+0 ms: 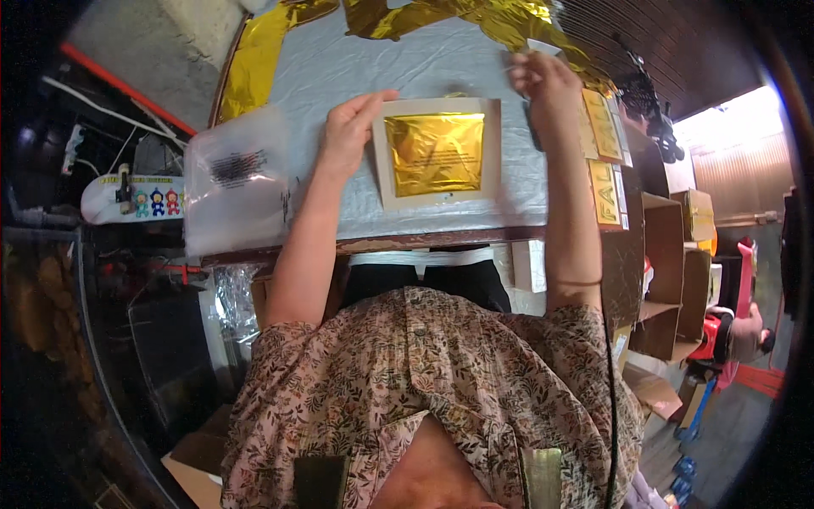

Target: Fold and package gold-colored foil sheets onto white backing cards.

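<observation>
My left hand (346,134) is closed at the upper left corner of a pale square card (386,182), thumb and forefinger along its edge. On the card lies a shiny, creased square of gold foil (435,153) with small dark print in its middle. Farther up and to the right, apart from the card, I have my right hand (547,81) raised over the table. Its fingers are curled and slightly blurred, and whatever they may hold cannot be made out. A small white piece (543,47) shows just beyond those fingers.
Crumpled gold foil (394,19) lines the far edge of the blue-grey covered table (381,59). Clear plastic bags (233,199) lie at the left. Gold-lettered cards (604,193) lie along the right edge. Cardboard boxes (661,280) stand beyond it on the right.
</observation>
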Tool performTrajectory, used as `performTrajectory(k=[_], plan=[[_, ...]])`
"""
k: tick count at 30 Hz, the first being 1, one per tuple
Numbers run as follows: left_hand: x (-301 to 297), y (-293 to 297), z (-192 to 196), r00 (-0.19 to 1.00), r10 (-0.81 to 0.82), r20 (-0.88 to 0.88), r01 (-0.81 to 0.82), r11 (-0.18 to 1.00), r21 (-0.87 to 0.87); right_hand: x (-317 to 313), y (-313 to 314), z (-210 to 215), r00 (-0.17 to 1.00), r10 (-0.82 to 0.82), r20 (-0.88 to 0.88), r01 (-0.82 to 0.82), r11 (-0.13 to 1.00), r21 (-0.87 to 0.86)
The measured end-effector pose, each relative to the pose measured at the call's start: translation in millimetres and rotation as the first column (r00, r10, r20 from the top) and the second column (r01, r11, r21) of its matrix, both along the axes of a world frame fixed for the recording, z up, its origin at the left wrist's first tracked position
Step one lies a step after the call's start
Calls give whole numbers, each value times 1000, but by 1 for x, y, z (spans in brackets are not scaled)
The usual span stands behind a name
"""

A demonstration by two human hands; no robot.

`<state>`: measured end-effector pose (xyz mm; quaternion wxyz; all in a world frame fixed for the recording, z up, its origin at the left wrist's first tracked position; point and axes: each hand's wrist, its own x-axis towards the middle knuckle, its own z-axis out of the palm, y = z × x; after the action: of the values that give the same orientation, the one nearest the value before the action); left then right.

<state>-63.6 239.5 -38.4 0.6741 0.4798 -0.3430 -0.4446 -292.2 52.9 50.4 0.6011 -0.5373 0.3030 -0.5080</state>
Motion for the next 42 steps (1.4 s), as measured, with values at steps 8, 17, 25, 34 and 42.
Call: performTrajectory(k=[8,17,25,34,42], plan=[[9,-7,-12,994,67,-88,-67,998,8,-313,-14,27,940,-274,-202,282,959,9],[4,-24,-20,990,5,-144,4,998,57,-608,189,-199,755,-172,-632,125,985,-119],[8,-5,-20,993,97,71,-104,990,99,-530,101,-133,666,84,-741,523,656,544],[5,-5,-18,539,301,787,-377,921,-94,-411,51,-17,-457,-363,-812,309,791,-528],[0,0,-2,349,102,931,0,994,-109,-113,65,-27,731,-234,-640,-305,727,-615]])
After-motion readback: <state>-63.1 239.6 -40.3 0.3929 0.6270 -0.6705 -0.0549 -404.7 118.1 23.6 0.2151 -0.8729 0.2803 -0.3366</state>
